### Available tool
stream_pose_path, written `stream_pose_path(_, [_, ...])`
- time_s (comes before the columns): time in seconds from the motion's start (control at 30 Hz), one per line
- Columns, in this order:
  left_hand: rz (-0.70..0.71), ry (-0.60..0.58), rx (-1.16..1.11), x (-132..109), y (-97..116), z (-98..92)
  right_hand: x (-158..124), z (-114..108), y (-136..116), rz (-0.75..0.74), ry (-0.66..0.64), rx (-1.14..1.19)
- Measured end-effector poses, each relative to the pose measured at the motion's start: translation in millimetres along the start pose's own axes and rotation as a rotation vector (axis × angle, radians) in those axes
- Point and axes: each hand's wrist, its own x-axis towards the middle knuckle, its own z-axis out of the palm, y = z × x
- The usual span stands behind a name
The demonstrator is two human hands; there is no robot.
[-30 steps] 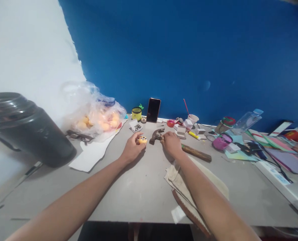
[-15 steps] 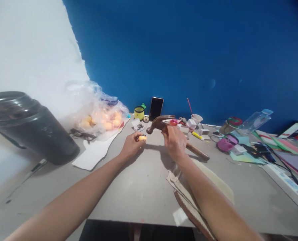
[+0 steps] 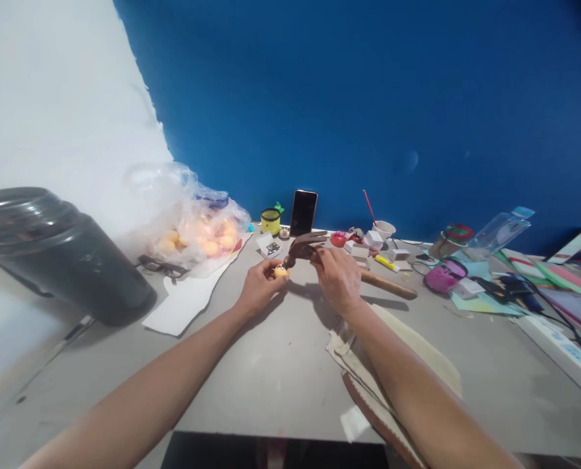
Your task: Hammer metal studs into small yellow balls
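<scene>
Near the middle of the grey table [image 3: 266, 391], my left hand [image 3: 261, 285] pinches a small orange-yellow ball [image 3: 281, 271] with dark marks on top. My right hand [image 3: 338, 277] is wrapped round a hammer [image 3: 388, 285] close to its head, with the wooden handle sticking out to the right. The hammer's striking face is right at the top of the ball; whether they touch is hard to tell. Behind the ball lies a small open white box [image 3: 271, 246] with small dark-and-silver pieces.
A large dark tumbler [image 3: 90, 260] and a clear bag [image 3: 207, 221] of orange balls stand left. A phone [image 3: 303, 212] leans at the back. Beige cloth [image 3: 412, 345] lies under my right forearm. A purple pouch [image 3: 444, 275], papers and a power strip [image 3: 559, 348] lie right.
The hammer head has come down and left onto or close over the ball, and its handle has swung up slightly. The ball, still in my left hand, sits a little lower and further right.
</scene>
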Motion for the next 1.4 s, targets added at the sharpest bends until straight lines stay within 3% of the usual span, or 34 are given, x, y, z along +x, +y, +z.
stream_pose_path(0.13, [0.024, 0.003, 0.023, -0.2, 0.7, 0.5, 1.8, -3.2, 3.4, 0.061, 0.043, 0.003])
stream_pose_path(0.3, [0.053, 0.019, 0.061, -1.1, 1.2, 0.7, 1.4, -2.4, -0.7, -0.007, -0.067, -0.004])
stream_pose_path(0.47, [0.108, 0.039, 0.15, -2.1, 5.7, -1.0, 1.7, -2.8, -0.3, 0.052, 0.009, -0.035])
stream_pose_path(0.6, [0.108, 0.026, 0.178, -1.8, 5.8, -1.1, 1.0, -2.2, -2.6, -0.003, -0.086, -0.029])
stream_pose_path(0.8, [0.096, -0.001, 0.1, -2.5, 7.1, -0.4, 0.4, 4.4, 10.1, 0.2, -0.146, -0.033])
stream_pose_path(1.07, [0.088, -0.039, 0.063, -4.3, 6.3, 0.3, -2.5, 15.3, 17.5, 0.29, -0.491, -0.006])
stream_pose_path(1.27, [0.076, -0.084, 0.079, -1.3, -1.1, -2.4, -4.7, 21.8, 19.6, 0.274, -0.552, -0.085])
stream_pose_path(1.4, [0.065, -0.061, 0.102, 0.3, -1.0, -3.4, -6.9, 24.8, 20.8, 0.275, -0.519, -0.065])
